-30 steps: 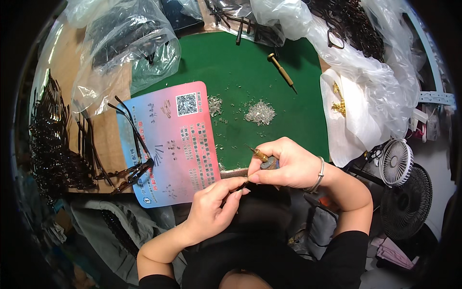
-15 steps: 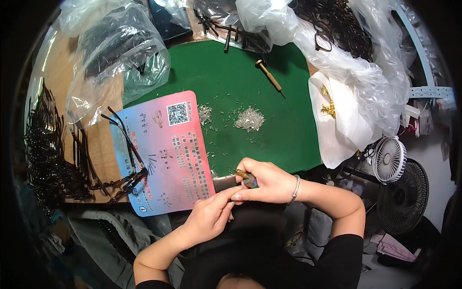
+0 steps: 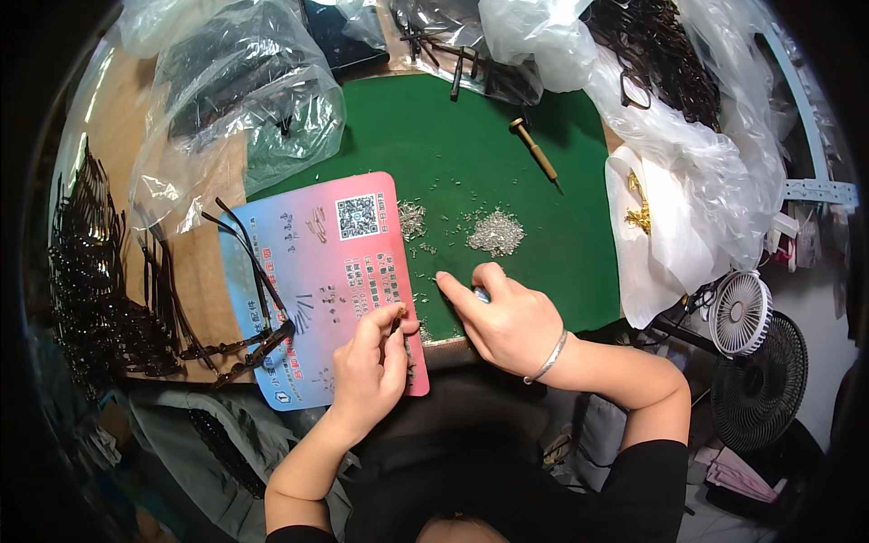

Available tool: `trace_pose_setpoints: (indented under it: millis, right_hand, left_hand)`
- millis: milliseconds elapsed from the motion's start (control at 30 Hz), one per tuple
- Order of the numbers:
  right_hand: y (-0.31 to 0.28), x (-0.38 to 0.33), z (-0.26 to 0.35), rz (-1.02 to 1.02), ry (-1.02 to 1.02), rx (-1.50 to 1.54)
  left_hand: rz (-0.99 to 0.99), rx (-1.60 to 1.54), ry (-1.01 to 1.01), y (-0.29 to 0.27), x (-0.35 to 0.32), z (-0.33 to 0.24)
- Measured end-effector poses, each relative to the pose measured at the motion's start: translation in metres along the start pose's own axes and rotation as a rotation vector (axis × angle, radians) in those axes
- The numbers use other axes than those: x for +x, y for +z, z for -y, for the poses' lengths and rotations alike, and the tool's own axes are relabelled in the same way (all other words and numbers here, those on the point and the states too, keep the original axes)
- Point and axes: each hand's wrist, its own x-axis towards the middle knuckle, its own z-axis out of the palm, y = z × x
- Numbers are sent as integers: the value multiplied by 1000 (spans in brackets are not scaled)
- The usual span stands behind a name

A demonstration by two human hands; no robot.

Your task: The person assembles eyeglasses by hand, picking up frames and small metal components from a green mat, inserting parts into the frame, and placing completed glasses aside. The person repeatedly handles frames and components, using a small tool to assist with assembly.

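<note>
From far away, I see the left hand nearest, its thumb and fingers pinching a small dark piece over the right side of a pink and blue sheet. The right hand curls some fingers round a tool; just its bluish end shows. Its pointing finger sticks out over the green mat, and I can't tell if it touches. Beyond lies a pile of tiny silver bits, then a brass screwdriver.
</note>
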Motion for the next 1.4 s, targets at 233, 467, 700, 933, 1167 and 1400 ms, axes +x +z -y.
trace_pose_setpoints:
  millis: [233, 467, 700, 933, 1167, 1400]
  right_hand:
    - [7, 1, 0, -44, -47, -78]
    - [8, 2, 0, -42, -40, -124]
    - [5, 4, 0, 14, -62, -155]
    - [-9, 5, 3, 272, 51, 350]
    - [-7, 2, 10, 312, 54, 592]
    - [-12, 0, 16, 281, 43, 537]
  left_hand:
    - [-6, -3, 8, 2, 2, 4]
    - [38, -223, -198, 1, 0, -9]
    - [56, -93, -142, 5, 4, -7]
    - [-54, 44, -31, 12, -1, -4]
    - [-156, 266, 164, 21, -3, 2]
    - [-210, 326, 194, 26, -4, 3]
